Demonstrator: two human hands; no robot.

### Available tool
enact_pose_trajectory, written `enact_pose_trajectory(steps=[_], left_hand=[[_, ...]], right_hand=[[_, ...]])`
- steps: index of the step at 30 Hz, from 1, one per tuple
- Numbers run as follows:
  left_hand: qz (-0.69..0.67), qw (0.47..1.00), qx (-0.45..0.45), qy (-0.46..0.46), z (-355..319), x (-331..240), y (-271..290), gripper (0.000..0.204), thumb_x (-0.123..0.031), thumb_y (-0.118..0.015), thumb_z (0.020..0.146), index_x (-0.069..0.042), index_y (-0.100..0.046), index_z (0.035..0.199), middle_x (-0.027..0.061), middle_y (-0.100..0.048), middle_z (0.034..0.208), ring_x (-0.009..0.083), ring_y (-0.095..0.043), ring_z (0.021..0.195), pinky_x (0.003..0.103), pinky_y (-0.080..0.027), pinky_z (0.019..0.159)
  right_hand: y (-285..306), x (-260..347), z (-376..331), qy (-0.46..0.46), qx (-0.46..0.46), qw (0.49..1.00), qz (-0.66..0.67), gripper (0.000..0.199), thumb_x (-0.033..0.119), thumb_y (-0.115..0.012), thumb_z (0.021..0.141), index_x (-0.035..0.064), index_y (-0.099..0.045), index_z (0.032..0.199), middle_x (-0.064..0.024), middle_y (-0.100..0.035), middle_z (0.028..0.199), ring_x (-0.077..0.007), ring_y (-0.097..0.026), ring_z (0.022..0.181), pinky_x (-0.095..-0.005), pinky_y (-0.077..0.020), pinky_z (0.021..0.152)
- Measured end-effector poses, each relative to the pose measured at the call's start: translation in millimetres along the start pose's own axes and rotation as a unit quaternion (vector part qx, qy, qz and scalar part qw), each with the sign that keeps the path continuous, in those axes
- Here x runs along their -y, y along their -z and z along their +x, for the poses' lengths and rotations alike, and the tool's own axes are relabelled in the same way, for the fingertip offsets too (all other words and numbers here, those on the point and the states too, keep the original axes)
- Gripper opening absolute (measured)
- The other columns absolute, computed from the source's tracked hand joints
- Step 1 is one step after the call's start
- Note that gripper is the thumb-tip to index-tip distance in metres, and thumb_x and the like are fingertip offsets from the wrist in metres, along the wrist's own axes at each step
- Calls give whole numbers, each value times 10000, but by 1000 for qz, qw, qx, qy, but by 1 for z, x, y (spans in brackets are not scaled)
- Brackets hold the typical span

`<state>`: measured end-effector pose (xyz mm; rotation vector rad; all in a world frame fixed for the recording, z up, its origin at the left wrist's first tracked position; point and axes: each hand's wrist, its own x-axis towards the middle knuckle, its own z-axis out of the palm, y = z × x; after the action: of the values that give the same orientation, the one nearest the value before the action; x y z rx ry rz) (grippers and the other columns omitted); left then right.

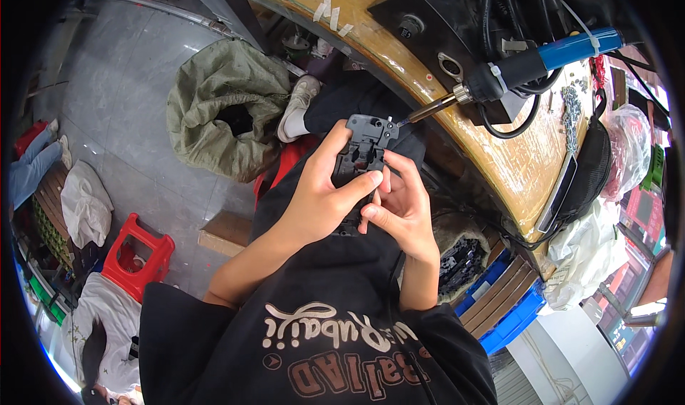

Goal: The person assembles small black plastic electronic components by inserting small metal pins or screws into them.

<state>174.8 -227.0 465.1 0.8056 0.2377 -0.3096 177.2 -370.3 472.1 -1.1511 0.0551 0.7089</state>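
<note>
Over lap, left hand (317,198) wraps black plastic part (362,152), fingers curled tight. Right hand (403,209) pinches its lower end. Soldering iron (524,66) tip touches part's top.

Wood bench (499,164) w/ soldering iron (528,66)

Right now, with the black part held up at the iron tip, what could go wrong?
1. The soldering iron tip sits at the black plastic part; the fingers of the right hand are close, so a burn seems possible.
2. The part is held over the lap, unsupported; a slip by the left hand could drop it.
</note>
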Motion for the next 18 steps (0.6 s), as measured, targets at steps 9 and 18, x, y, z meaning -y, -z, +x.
enact_pose_trajectory(steps=[9,18], left_hand=[[11,1000,9,3,0,-7,-3,257,41,-482,801,-18,-397,1037,58,-523,745,77,-531,567,201,-433,380],[59,998,8,-19,3,-8,0,274,38,-485,801,-14,-402,1057,49,-524,752,63,-525,574,193,-431,384]], right_hand=[[-1,0,-1,42,6,999,3,601,-83,-607,740,38,-325,1257,-18,-375,848,-88,-448,672,-281,-542,590],[-1,-7,3,54,-5,999,6,603,-59,-620,743,42,-328,1261,-15,-371,835,-89,-446,661,-282,-540,590]])
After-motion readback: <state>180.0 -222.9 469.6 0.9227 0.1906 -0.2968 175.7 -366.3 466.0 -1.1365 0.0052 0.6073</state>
